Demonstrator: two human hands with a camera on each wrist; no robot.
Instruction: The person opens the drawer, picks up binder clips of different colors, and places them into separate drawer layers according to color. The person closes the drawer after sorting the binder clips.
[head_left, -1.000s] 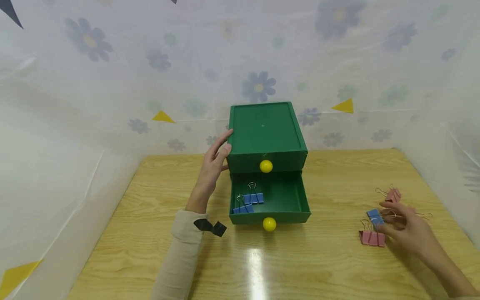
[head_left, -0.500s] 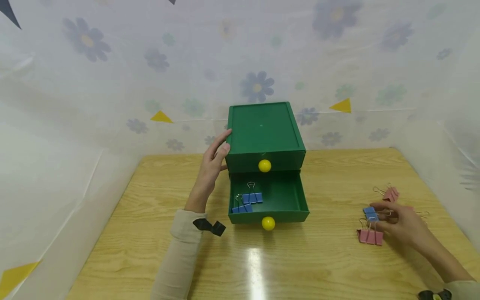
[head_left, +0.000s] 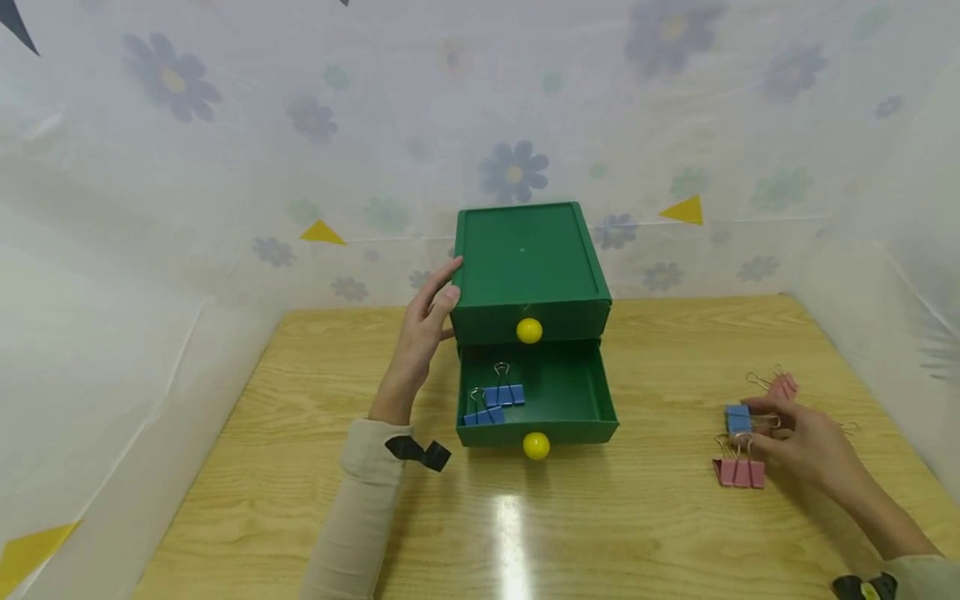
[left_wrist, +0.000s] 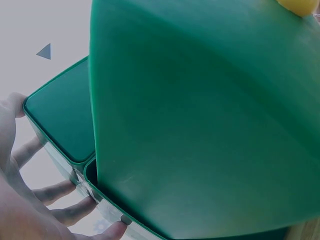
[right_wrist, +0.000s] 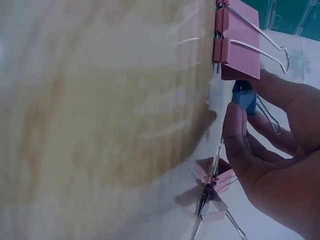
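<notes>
On grained wood, right hand (head_left: 806, 442) pinching boxy blue clip (head_left: 738, 418)

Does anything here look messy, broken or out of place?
Nothing is broken or spilled. The lower drawer of the green box stands open with two blue clips inside. Pink clips lie loose on the table by the right hand.

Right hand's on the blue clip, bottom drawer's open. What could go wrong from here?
1. The right hand pinches the blue clip close to the pink clips; their wire handles may snag and drag along.
2. The open drawer already holds blue clips at its left; a drop near the front rim could bounce out.
</notes>
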